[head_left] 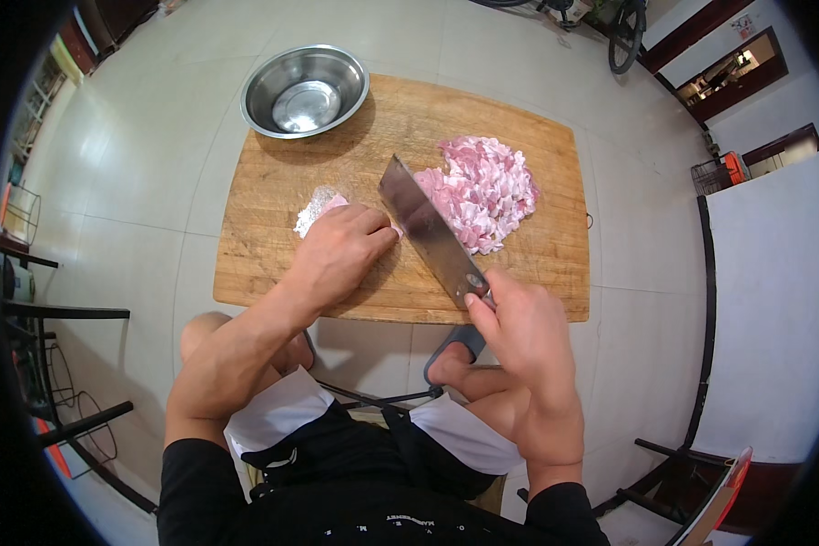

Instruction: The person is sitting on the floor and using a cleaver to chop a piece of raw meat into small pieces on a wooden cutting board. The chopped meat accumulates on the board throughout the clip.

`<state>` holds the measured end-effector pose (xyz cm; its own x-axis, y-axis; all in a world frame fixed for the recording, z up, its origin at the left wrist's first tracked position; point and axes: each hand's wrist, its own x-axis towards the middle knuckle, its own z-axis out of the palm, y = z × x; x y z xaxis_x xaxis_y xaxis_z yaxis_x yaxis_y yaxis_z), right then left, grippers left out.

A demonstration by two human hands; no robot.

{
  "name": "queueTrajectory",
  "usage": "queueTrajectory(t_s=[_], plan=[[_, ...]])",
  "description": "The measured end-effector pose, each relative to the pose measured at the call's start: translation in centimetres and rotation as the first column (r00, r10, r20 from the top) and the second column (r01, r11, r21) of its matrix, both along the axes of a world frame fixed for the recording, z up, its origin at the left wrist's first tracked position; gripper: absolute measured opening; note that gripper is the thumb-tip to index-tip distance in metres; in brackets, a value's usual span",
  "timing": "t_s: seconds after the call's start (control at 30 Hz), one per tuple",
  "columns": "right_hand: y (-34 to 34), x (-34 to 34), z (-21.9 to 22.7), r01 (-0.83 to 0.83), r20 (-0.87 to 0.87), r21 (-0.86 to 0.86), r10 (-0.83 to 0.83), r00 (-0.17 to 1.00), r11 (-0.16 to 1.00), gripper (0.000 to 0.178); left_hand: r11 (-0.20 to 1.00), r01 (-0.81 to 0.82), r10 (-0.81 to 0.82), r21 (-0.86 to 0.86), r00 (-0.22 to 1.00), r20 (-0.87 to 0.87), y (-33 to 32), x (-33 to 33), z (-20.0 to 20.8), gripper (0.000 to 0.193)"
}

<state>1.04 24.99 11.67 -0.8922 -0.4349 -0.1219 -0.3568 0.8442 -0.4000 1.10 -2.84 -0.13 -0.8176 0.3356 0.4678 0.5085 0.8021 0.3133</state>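
Clasping one cleaver (432,235) is the right grip (526,323), left (341,255) apparently pinning one meat piece (336,202).

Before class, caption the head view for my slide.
On a wooden board, left hand holds meat; right hand grips a cleaver beside pink slices.

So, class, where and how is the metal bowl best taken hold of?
The metal bowl is probably best held by its near rim, coming from above on the person's side, pinching the wall inside and out: it sits open side up, its sides flare outward, and nothing covers that rim.
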Motion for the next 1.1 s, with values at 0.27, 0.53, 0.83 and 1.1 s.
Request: queueTrajectory(t_s=[0.27, 0.53, 0.83, 1.1], plan=[[0.3, 0.7, 1.1, -0.083, 0.003, 0.022, 0.083, 0.997, 0.996, 0.022, 0.999, 0.003, -0.002, -0.035, 0.999, 0.036, 0.0, 0.0, 0.3, 0.018], [-1.3, 1.1, 1.5, -0.117, -0.031, -0.043, 0.116, 0.993, 0.992, 0.021, 0.999, 0.025, -0.023, -0.020, 0.993, 0.114, 0.1, -0.1, 0.6, 0.017], [-2.9, -6.1, -4.0, 0.095, 0.303, -0.228, -0.023, 0.953, 0.969, 0.024, 0.998, 0.039, -0.040, 0.056, 0.999, 0.024, 0.8, -0.7, -0.4, 0.009], [0.8, -8.3, -4.6, 0.335, 0.618, -0.375, -0.036, 0.785, 0.864, 0.017, 0.998, 0.018, -0.016, 0.064, 1.000, -0.019, 2.7, -2.8, -0.3, 0.009]])
